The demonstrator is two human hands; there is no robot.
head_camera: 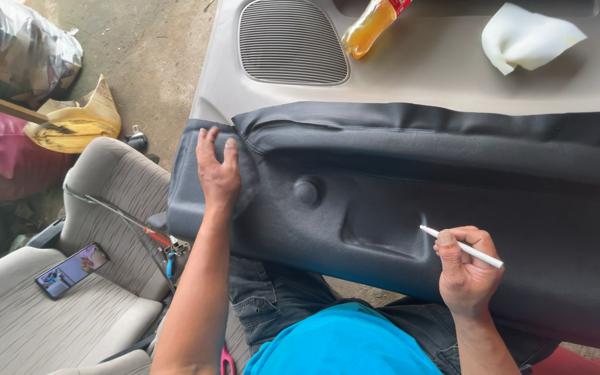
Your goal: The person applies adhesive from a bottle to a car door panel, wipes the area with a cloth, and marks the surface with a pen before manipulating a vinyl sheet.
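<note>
Clearly the left hand (218, 170) lies flat, fingers spread, on the dark textured vinyl sheet (453, 208) at its left end, seemingly pinning the sheet down over the beige door panel (418, 76) beneath so it cannot slide. The right hand (465, 267) pinches a white marker pen (461, 246) between thumb and forefinger, its tip resting on the vinyl by a moulded hollow near the sheet's front edge. An orange drink bottle (369, 26) and a white foam scrap (526, 36) sit along the panel's far edge, beside a ribbed speaker grille (292, 42). Left of the panel, a phone (72, 269) lies on a grey car seat (57, 305). The panel's right end is cut off, and what shapes the bumps under the vinyl is hidden
</note>
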